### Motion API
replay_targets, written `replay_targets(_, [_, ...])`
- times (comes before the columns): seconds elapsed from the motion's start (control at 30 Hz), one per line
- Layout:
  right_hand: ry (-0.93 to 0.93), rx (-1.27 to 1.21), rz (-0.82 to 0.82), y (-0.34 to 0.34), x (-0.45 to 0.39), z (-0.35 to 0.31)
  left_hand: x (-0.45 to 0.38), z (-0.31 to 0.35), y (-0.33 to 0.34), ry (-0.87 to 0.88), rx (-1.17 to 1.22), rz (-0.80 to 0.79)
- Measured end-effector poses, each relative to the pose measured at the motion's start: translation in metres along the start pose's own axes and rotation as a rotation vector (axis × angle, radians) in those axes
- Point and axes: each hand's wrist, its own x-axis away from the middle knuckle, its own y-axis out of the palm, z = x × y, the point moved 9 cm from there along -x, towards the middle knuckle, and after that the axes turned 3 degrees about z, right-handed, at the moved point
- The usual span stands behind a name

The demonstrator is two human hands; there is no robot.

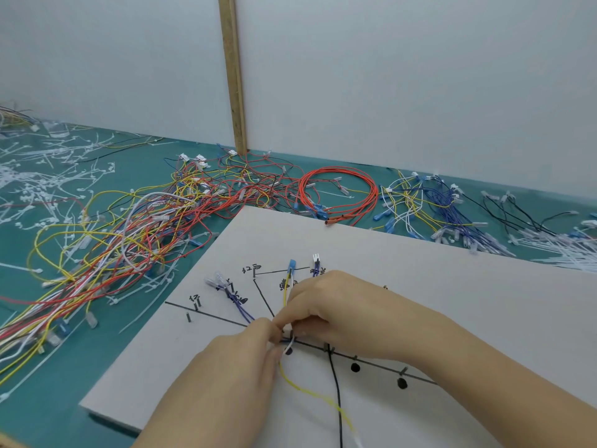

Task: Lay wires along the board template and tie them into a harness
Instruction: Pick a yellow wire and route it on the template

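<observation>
A pale grey board template (pixel 436 286) with black drawn lines, small pegs and black dots lies on the teal table. On it run a yellow wire (pixel 310 394) with a blue terminal (pixel 291 265), a purple wire pair (pixel 237 303), a black wire (pixel 337 399) and a wire ending in a white connector (pixel 316 257). At the line junction my left hand (pixel 232 376) and my right hand (pixel 326 310) meet fingertip to fingertip and pinch the gathered wires. A thin white strand (pixel 289 345) pokes out between the fingers; I cannot tell whether it is a wire or a tie.
A large tangle of red, yellow and white wires (pixel 129 240) lies left of the board. A red wire coil (pixel 339 195), blue and white wires (pixel 426 208) and black wires (pixel 523 215) sit behind it. White cable ties (pixel 48 176) litter the far left; a wooden strip (pixel 233 72) stands against the wall.
</observation>
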Motion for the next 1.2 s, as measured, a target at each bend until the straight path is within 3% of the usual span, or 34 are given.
replay_targets(0.7, [-0.019, -0.02, 0.052, -0.002, 0.003, 0.001, 0.007, -0.005, -0.007, 0.013, 0.022, -0.04])
replay_targets(0.97, [0.068, -0.132, 0.1, -0.002, 0.002, 0.005, -0.003, -0.014, -0.039, 0.118, -0.055, -0.003])
replay_targets(1.2, [0.138, -0.263, 0.102, 0.0, 0.003, 0.015, -0.034, -0.047, -0.067, 0.126, 0.154, -0.073])
